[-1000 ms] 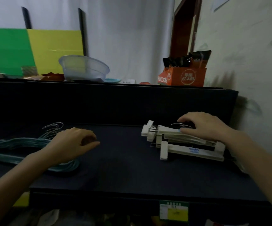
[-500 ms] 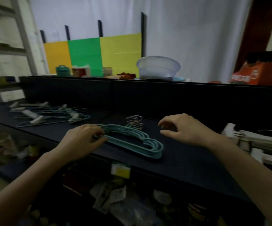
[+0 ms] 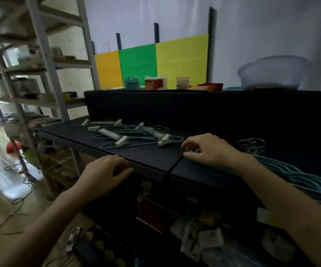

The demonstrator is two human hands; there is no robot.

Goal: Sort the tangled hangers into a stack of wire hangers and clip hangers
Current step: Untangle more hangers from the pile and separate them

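Note:
A tangled pile of teal wire hangers and white clip hangers point(image 3: 129, 134) lies on the dark shelf top point(image 3: 152, 157), left of centre. A stack of teal wire hangers point(image 3: 294, 176) lies at the right, its metal hooks point(image 3: 252, 144) pointing back. My right hand point(image 3: 209, 149) hovers with fingers spread over the stack's left end, holding nothing. My left hand point(image 3: 105, 172) hangs loosely curled in front of the shelf edge, holding nothing. The stack of clip hangers is out of view.
A raised black back panel point(image 3: 213, 108) carries a translucent bowl point(image 3: 273, 74), small containers and coloured sheets. A metal rack point(image 3: 40, 74) stands at the left. Cluttered goods fill the lower shelf point(image 3: 175, 228). Cables lie on the glossy floor point(image 3: 11, 199).
The view has swung left, from the clip-hanger stack past the wire stack to the tangled pile. My right hand let go of the clip hangers and moved left; my left hand left the wire stack.

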